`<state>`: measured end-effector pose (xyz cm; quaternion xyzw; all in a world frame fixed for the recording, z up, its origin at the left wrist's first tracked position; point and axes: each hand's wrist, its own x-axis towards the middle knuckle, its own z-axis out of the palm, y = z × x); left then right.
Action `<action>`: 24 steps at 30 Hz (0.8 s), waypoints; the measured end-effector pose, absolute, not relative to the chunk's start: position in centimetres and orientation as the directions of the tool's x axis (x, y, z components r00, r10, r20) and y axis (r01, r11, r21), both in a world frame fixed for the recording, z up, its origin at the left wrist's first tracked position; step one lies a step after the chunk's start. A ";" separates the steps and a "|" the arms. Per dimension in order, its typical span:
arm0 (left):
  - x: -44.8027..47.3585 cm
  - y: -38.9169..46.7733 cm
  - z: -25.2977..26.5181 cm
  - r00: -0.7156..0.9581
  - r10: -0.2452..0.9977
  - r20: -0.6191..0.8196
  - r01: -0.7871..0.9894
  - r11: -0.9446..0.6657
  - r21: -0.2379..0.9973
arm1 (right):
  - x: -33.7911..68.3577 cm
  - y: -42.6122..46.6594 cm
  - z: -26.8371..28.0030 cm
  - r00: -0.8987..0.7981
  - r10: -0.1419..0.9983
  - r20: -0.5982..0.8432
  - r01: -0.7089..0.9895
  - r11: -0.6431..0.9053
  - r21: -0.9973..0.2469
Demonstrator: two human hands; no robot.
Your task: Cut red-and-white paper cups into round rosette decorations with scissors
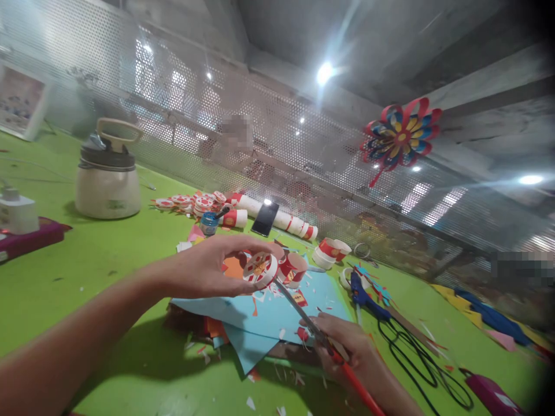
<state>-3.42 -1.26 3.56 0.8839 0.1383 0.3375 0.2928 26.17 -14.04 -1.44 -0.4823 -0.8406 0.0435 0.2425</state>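
Note:
My left hand (212,263) pinches a short white paper ring with a red-patterned face (260,270), fingers curled over its top and thumb below. My right hand (347,341) is closed around a red-handled tool with a narrow metal blade (303,315); whether it is scissors or a knife I cannot tell. Its tip is at the ring's right edge. Under both lies light blue paper (243,315) strewn with white and red scraps. Just behind the ring stands a cut red and white paper cup (292,270).
Across the green table (130,370) are a white pot (108,188), red-patterned discs (203,202), a blue jar (208,223), a phone (265,218) and a long row of stacked paper cups (290,222). A blue glue gun (364,297) and its looped black cable (416,346) lie at right.

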 end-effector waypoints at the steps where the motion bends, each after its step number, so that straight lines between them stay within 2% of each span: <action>1: -3.4 -1.2 3.5 0.734 0.444 0.513 0.054 -0.792 0.608 | 26.1 -14.1 -1.4 -0.420 0.836 0.353 0.789 0.528 -0.313; 10: -3.4 -1.3 3.6 0.751 0.397 0.527 0.046 -0.829 0.558 | 25.8 -14.4 -1.2 -0.392 0.881 0.265 0.803 0.468 -0.368; 24: -3.7 -1.5 4.0 0.784 0.335 0.523 0.009 -0.847 0.531 | 26.6 -14.2 -1.5 -0.439 0.852 0.284 0.781 0.518 -0.348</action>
